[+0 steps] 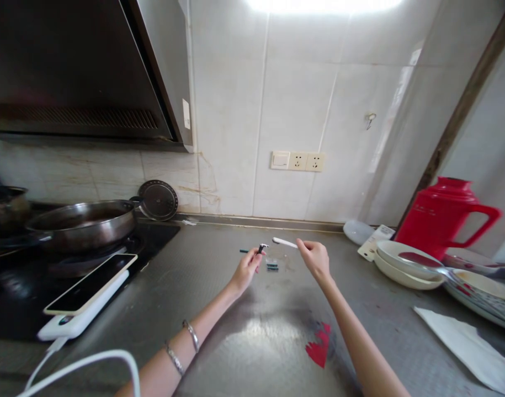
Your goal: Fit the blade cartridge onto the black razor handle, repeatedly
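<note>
1. Over a metal kitchen surface (235,344), a person's bare hands meet near the middle. The left hand (247,269) pinches a small black-and-silver piece (260,250) between thumb and fingers, its silver end left exposed, presumably to keep it within reach of the other hand.

2. The right hand (314,258), fingers curled together, pinches one end of a slim white stick (284,242). That far grip seems chosen to leave the tip free; the tip points left, near the silver end but apart from it.

3. Below and between the hands lie small green pieces (272,267), too small to identify, perhaps set there to be handy.

4. A torn red scrap (318,348) lies on the surface nearer the wearer, just left of the right forearm. At far right are white paper (467,344), a pair of nested white bowls (407,280) and a red thermos (438,215).

5. At left, a phone (90,284) rests on a corded white block (70,326) beside a wide pan (86,223) on a black cooktop (153,242), below a dark range hood (70,66). Sockets (306,161) and a small hook (370,118) mark the stained tile wall (231,82).
</note>
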The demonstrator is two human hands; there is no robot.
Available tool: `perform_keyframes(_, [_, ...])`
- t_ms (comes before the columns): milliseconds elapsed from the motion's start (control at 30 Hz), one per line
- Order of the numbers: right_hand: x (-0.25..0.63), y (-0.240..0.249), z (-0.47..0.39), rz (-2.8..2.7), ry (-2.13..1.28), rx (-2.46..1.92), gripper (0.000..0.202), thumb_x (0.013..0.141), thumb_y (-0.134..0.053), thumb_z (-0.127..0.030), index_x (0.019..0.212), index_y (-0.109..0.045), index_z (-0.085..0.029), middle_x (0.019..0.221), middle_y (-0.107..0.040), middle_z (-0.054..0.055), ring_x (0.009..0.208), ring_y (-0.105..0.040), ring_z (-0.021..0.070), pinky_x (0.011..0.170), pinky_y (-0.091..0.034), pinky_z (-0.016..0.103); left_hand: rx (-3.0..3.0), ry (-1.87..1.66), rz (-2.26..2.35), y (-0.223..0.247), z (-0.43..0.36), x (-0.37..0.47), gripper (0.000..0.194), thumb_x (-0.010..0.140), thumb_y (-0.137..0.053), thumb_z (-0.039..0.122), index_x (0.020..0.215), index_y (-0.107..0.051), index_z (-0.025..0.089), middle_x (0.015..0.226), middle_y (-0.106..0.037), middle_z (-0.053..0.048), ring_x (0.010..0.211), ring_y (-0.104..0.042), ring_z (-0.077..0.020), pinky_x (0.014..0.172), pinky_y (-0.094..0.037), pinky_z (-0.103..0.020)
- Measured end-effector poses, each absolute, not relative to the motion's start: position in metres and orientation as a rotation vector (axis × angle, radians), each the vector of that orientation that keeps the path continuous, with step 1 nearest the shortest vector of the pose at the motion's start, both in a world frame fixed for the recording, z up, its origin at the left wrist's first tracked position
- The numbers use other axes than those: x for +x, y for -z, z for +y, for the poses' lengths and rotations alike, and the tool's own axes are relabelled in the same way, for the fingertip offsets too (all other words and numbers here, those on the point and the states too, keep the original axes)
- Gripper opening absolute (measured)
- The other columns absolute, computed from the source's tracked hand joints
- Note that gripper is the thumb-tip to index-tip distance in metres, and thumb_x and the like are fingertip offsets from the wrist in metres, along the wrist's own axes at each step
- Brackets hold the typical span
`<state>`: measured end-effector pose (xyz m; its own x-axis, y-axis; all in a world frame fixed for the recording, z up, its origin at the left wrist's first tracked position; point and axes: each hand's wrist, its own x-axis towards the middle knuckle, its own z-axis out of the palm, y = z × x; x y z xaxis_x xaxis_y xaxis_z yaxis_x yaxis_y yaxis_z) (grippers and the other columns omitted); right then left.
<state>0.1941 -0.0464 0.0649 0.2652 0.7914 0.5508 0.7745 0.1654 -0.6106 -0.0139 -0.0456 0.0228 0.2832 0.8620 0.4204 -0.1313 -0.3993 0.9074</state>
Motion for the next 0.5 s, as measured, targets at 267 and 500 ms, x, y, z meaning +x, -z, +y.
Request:
perform_keyframes(267, [0.177, -0.079, -0.058, -1.628, 0.219, -1.388, 0.048, 0.079, -0.041, -0.043, 0.041, -0.028, -0.018, 0.041, -0.026, -0.004, 0.042, -0.024, 0.0073, 0.049, -0.021, 0.022, 1.735, -1.238, 0.749, -0.023, -0.049, -0.02, 0.033, 0.085, -0.04, 0.049, 0.082, -0.05, 0.018, 0.065, -0.04, 0.003, 0.061, -0.036, -0.0111, 0.058, -0.029, -0.023])
perform_keyframes(500, [0.193, -0.075, -0.054, -1.56, 0.265, -1.371, 0.05, 0.079, -0.04, -0.045, 0.038, -0.029, -0.019, 0.038, -0.026, -0.004, 0.041, -0.024, 0.0074, 0.048, -0.023, 0.023, 1.773, -1.223, 0.74, -0.034, -0.056, -0.021, 0.031, 0.086, -0.039, 0.047, 0.08, -0.048, 0.018, 0.067, -0.039, 0.002, 0.064, -0.035, -0.0115, 0.061, -0.028, -0.024])
